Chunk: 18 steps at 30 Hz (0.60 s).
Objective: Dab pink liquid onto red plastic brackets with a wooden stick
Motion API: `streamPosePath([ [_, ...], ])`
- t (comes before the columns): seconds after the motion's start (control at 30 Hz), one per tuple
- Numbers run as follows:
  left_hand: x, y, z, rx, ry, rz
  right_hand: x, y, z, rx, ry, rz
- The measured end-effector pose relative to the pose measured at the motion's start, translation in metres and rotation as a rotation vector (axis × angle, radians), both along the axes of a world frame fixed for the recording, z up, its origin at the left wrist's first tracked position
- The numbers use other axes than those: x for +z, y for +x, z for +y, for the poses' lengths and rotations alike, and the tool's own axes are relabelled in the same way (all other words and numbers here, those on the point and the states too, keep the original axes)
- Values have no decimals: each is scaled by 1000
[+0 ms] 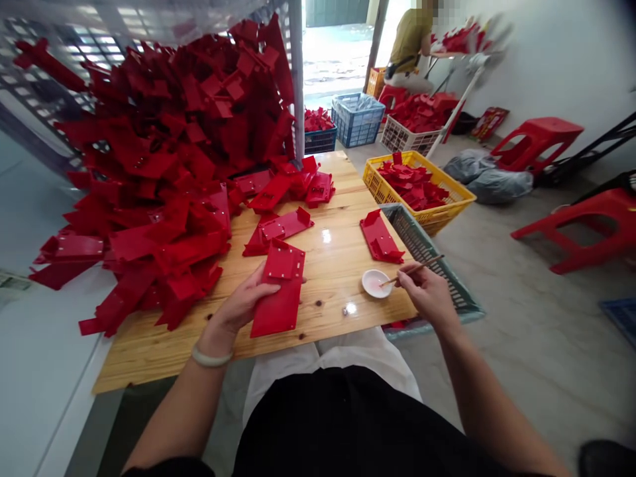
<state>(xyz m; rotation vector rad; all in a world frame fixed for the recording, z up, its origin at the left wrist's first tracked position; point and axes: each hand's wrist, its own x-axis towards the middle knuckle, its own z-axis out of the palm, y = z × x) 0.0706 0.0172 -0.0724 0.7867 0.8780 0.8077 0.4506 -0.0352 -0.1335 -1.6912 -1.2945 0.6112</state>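
My left hand [242, 299] grips a flat red part [276, 303] by its left side, the thumb lying across its face. A smaller plate with silvery dots shows at the part's upper end. In my right hand [426, 291] is a thin brush-like stick [420, 265], its tip down in a small white dish [371, 283] that holds a pale pinkish content. Beyond the dish another red part [381, 237] lies at the table's right edge. More red parts [288, 225] rest on the wooden table [332, 258] past my left hand.
A big heap of red parts [163, 165] spills from a crate at the left. Right of the table stand a green crate [470, 306] and a yellow crate [450, 215]. Red stools [546, 136] are at the right. Another person [410, 43] sits in the background.
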Motion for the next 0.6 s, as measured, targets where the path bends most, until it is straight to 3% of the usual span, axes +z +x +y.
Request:
streamPosePath([
  [0.17,0,22,-13,-73,-241,-237,15,1,-5,95,-4,-101],
  [0.23,0,30,-14,-44,-286,-256,23,1,-8,138,-10,-134],
  [0.43,4,41,-16,110,-288,-177,38,2,-11,282,-22,-150],
  [0.6,5,39,-24,148,-236,-182,33,4,-7,220,-15,-128],
])
